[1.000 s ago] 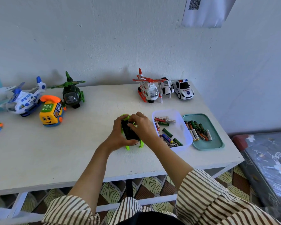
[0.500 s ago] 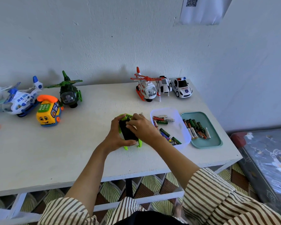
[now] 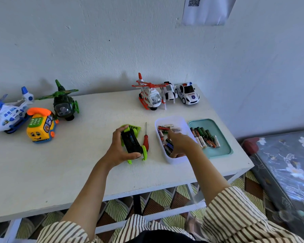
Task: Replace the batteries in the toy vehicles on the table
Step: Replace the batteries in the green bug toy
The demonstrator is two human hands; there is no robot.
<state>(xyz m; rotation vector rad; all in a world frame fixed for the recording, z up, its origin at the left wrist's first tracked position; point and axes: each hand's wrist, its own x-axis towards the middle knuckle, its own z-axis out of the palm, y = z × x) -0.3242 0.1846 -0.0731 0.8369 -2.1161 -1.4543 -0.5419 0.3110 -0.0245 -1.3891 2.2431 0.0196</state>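
A lime-green toy car [image 3: 132, 141] lies upside down in the middle of the white table [image 3: 63, 169], its black underside up and a battery showing in the compartment. My left hand [image 3: 118, 149] grips it from the left. My right hand [image 3: 180, 144] reaches into the white tray [image 3: 172, 120] of batteries, fingers spread over them; whether it holds one is hidden. A red-handled screwdriver [image 3: 145, 140] lies between the car and the tray.
A teal tray [image 3: 221, 135] with several more batteries sits at the right. Along the wall stand a red-white helicopter [image 3: 149, 95], a white robot toy [image 3: 168, 92] and a police car [image 3: 188, 93]. At the left: green helicopter [image 3: 64, 102], yellow phone toy [image 3: 40, 127], blue-white helicopter [image 3: 9, 111].
My right hand left the green car and moved right into the white battery tray. The screwdriver beside the car has come into view. My left hand keeps hold of the car.
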